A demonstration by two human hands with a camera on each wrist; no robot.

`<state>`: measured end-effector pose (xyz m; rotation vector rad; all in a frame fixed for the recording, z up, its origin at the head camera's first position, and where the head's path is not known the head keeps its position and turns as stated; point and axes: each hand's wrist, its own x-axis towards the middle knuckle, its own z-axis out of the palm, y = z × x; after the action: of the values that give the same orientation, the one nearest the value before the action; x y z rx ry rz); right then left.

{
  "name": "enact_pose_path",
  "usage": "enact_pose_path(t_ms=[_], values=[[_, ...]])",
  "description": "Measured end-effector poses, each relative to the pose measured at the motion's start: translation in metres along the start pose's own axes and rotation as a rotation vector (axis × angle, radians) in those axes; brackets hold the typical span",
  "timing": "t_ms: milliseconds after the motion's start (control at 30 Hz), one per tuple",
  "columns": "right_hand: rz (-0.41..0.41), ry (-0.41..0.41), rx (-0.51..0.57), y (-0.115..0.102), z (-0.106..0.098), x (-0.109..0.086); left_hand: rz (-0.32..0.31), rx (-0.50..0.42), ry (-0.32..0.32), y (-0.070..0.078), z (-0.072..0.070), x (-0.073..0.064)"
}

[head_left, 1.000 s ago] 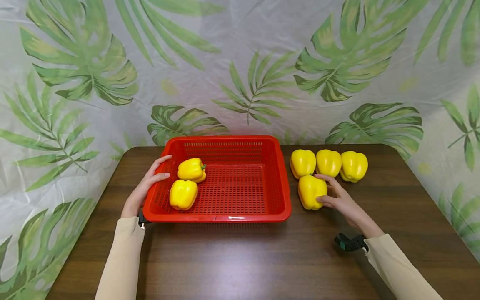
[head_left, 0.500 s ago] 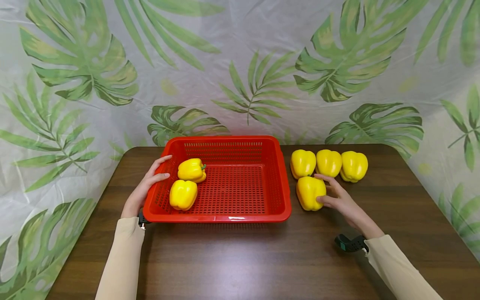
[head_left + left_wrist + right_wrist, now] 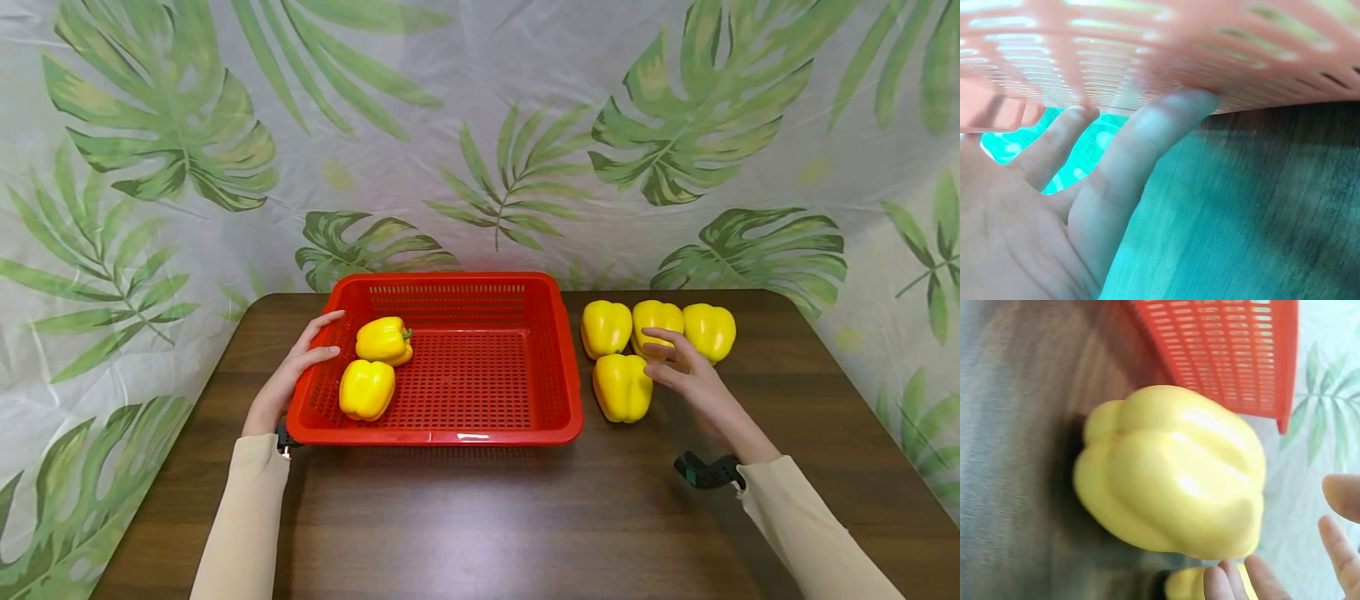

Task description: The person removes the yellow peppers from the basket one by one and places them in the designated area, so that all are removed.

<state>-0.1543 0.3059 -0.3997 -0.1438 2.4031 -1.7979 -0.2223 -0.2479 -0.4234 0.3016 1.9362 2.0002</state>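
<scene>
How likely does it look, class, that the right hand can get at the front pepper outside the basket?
Probably yes: the right hand is beside the front pepper, holding nothing, with nothing visible between them; the basket lies on the opposite side.

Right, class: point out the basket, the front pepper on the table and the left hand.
Basket (image 3: 375,436), head view: its front rim.
Front pepper (image 3: 624,390), head view: middle of its body.
Left hand (image 3: 287,377), head view: middle of the hand.

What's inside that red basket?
Toward the left side of the red basket are a far yellow pepper, its green stem showing, and a near yellow pepper. Whatever lies directly beneath them is covered, so I can't see it.
</scene>
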Motion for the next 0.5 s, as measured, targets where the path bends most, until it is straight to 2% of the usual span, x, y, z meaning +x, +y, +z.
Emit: enact_pose_path(t_ms=[267, 500], values=[[-0.045, 0.023, 0.000, -0.013, 0.000, 0.009, 0.003, 0.005, -0.001, 0.000, -0.001, 0.000], [-0.099, 0.009, 0.008, -0.028, 0.013, 0.017, 0.000, 0.009, 0.002, 0.001, 0.000, 0.000]])
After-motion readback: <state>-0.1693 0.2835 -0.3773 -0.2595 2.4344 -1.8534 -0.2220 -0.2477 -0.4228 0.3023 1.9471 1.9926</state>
